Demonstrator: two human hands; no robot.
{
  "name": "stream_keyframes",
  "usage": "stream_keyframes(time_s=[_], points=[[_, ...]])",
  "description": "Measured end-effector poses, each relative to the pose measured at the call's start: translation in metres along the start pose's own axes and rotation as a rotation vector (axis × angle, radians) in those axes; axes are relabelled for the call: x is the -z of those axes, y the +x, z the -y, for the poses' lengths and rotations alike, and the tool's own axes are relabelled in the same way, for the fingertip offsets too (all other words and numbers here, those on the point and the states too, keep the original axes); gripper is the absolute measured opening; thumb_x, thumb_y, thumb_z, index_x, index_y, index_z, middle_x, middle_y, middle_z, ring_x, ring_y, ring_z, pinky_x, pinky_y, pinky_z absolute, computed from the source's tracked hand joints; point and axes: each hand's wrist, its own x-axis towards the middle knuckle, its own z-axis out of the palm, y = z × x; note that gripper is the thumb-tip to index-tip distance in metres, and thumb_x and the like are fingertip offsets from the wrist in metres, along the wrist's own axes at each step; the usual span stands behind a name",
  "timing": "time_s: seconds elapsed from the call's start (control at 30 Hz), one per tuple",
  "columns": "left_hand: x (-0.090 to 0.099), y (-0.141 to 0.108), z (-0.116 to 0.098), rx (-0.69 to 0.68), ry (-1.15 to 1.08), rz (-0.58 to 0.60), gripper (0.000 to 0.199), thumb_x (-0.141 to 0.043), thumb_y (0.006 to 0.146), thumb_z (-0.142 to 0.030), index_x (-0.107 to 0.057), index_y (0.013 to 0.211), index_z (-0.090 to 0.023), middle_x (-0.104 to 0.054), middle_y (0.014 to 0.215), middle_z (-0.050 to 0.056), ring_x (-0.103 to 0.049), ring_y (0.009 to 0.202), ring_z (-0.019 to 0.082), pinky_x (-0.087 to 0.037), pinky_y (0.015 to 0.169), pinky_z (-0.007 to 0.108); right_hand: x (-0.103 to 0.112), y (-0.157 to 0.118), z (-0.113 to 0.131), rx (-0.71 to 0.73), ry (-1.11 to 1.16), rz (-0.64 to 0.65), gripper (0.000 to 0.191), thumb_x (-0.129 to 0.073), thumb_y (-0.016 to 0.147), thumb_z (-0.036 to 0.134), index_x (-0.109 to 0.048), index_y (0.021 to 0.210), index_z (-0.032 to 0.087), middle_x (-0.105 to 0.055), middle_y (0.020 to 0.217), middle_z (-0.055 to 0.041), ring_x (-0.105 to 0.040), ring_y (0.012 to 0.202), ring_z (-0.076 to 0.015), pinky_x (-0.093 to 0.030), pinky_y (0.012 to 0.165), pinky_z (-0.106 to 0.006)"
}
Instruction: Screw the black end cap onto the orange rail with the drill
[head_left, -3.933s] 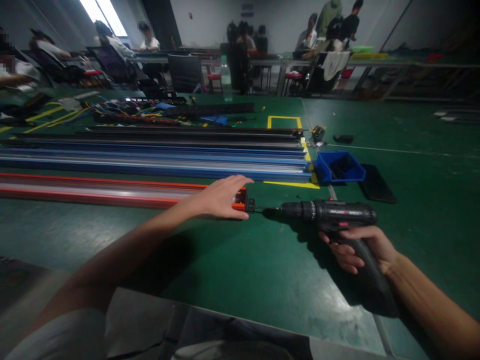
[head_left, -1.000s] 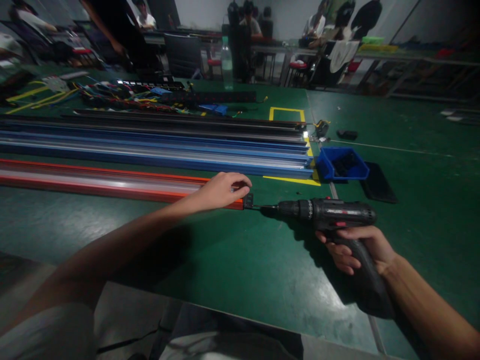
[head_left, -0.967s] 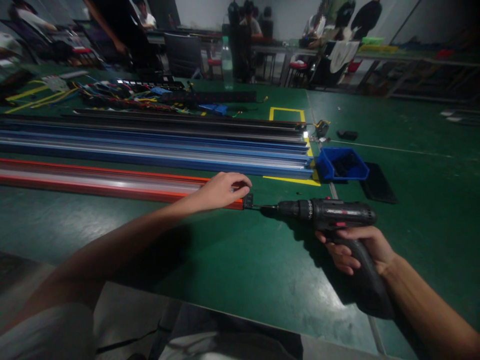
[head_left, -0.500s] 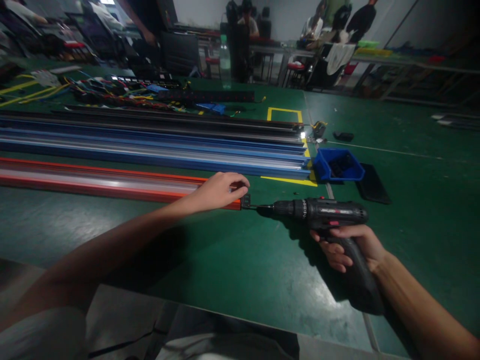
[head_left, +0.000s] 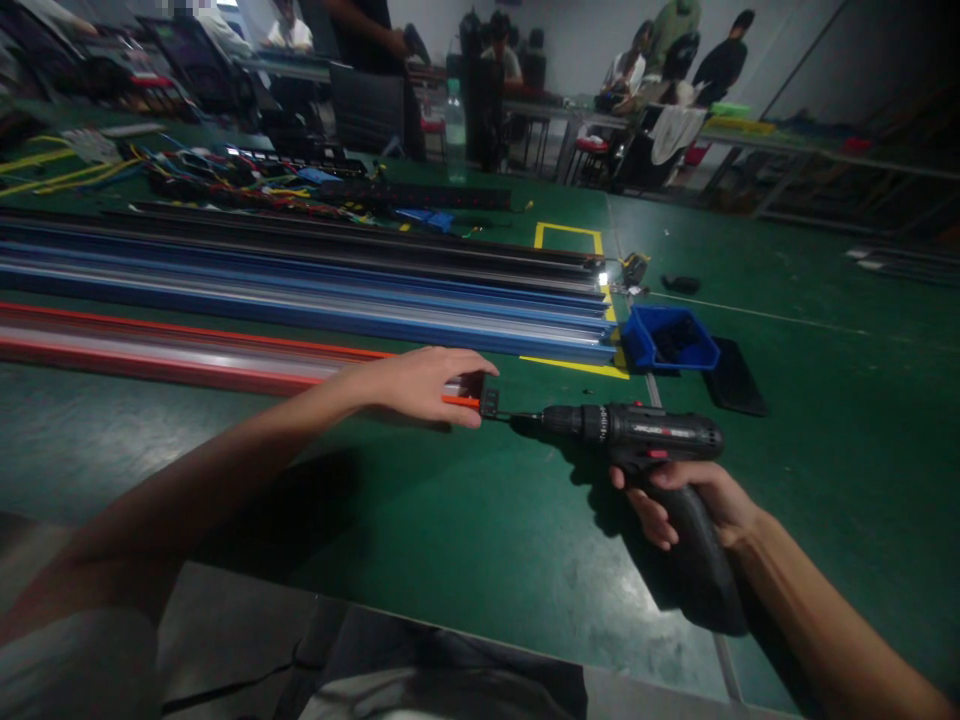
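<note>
A long red profile [head_left: 225, 358] lies on the green table, with a small black end cap [head_left: 489, 397] at its right end. My left hand [head_left: 427, 385] lies over that end, thumb on the near side and fingers on the far side, gripping it. Wrapped in my right hand [head_left: 694, 500] is a black power drill [head_left: 660, 432], pointing left. Its thin bit reaches the end cap; whether it sits in a screw is too small to tell.
Blue profiles [head_left: 315, 308] and black profiles [head_left: 360, 240] lie beyond the red one. A blue bin [head_left: 671, 340] with dark parts stands by a flat black object [head_left: 736, 378]. Tangled wires [head_left: 225, 182] and a bottle [head_left: 454, 132] are farther back. People are in the background.
My left thumb has moved down to the near side of the red profile, and the hand now spans its end. The drill still points at the end cap. The view has shifted slightly.
</note>
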Motion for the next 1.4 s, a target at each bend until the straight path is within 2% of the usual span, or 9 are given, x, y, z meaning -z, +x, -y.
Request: stream_keyframes(time_s=[0.07, 0.13, 0.23, 0.37, 0.63, 0.87, 1.13, 1.4], points=[[-0.001, -0.002, 0.001, -0.042, 0.071, 0.018, 0.07, -0.073, 0.089, -0.059, -0.052, 0.144, -0.022, -0.063, 0.143, 0.011, -0.063, 0.126, 0.028, -0.046, 0.101, 0.035, -0.001, 0.001, 0.001, 0.017, -0.035, 0.009, 0.039, -0.063, 0.089, 0.023, -0.073, 0.12, 0.002, -0.075, 0.082, -0.0128, -0.077, 0.071, -0.023, -0.065, 0.069, -0.034], [-0.004, -0.001, 0.001, -0.04, 0.133, 0.001, 0.061, -0.072, 0.091, -0.055, -0.053, 0.138, -0.021, -0.064, 0.138, 0.011, -0.064, 0.122, 0.028, -0.045, 0.095, 0.035, -0.002, 0.002, 0.001, 0.053, -0.079, 0.031, 0.041, -0.062, 0.087, 0.022, -0.073, 0.12, 0.001, -0.078, 0.1, -0.0193, -0.079, 0.078, -0.0248, -0.065, 0.074, -0.035], [-0.009, 0.002, -0.003, -0.012, 0.168, -0.026, 0.052, -0.07, 0.093, -0.054, -0.056, 0.13, -0.021, -0.066, 0.131, 0.009, -0.066, 0.113, 0.026, -0.044, 0.088, 0.034, 0.0, 0.005, 0.0, 0.088, -0.07, 0.092, 0.04, -0.059, 0.086, 0.02, -0.073, 0.118, 0.0, -0.075, 0.112, -0.0222, -0.075, 0.065, -0.0177, -0.063, 0.064, -0.03], [-0.011, 0.003, -0.006, 0.008, 0.202, -0.037, 0.047, -0.069, 0.093, -0.052, -0.057, 0.125, -0.02, -0.066, 0.126, 0.008, -0.066, 0.106, 0.024, -0.043, 0.084, 0.034, 0.009, 0.007, 0.0, 0.055, -0.001, 0.118, 0.034, -0.056, 0.088, 0.017, -0.073, 0.113, 0.001, -0.072, 0.1, -0.0163, -0.055, 0.046, -0.0061, -0.057, 0.054, -0.023], [-0.016, 0.003, -0.008, -0.008, 0.248, -0.083, 0.035, -0.067, 0.092, -0.046, -0.056, 0.114, -0.021, -0.067, 0.115, 0.007, -0.066, 0.1, 0.025, -0.045, 0.086, 0.036, 0.015, 0.007, 0.004, 0.021, -0.014, 0.066, 0.022, -0.056, 0.099, 0.025, -0.067, 0.102, 0.007, -0.066, 0.089, -0.0092, -0.036, 0.037, 0.0013, -0.05, 0.044, -0.015], [-0.014, 0.004, -0.007, -0.023, 0.22, -0.066, 0.034, -0.066, 0.092, -0.046, -0.056, 0.112, -0.021, -0.066, 0.113, 0.007, -0.065, 0.099, 0.024, -0.044, 0.085, 0.036, 0.013, 0.006, 0.01, -0.008, -0.037, -0.004, 0.024, -0.061, 0.098, 0.027, -0.071, 0.101, 0.005, -0.065, 0.084, -0.0071, -0.032, 0.035, 0.0017, -0.052, 0.044, -0.017], [-0.014, 0.005, -0.008, -0.025, 0.208, -0.056, 0.034, -0.064, 0.094, -0.048, -0.055, 0.113, -0.021, -0.066, 0.115, 0.008, -0.064, 0.099, 0.024, -0.044, 0.085, 0.036, 0.012, 0.007, 0.008, 0.038, -0.061, 0.065, 0.028, -0.06, 0.097, 0.025, -0.076, 0.105, 0.004, -0.067, 0.084, -0.0087, -0.032, 0.035, 0.0018, -0.053, 0.045, -0.016], [-0.012, 0.005, -0.008, -0.023, 0.208, -0.051, 0.034, -0.062, 0.094, -0.049, -0.055, 0.113, -0.021, -0.066, 0.116, 0.009, -0.065, 0.1, 0.026, -0.044, 0.085, 0.037, 0.01, 0.007, 0.009, 0.009, -0.058, 0.019, 0.025, -0.061, 0.095, 0.025, -0.076, 0.101, 0.006, -0.064, 0.079, -0.0063, -0.03, 0.034, 0.0, -0.051, 0.042, -0.018]])
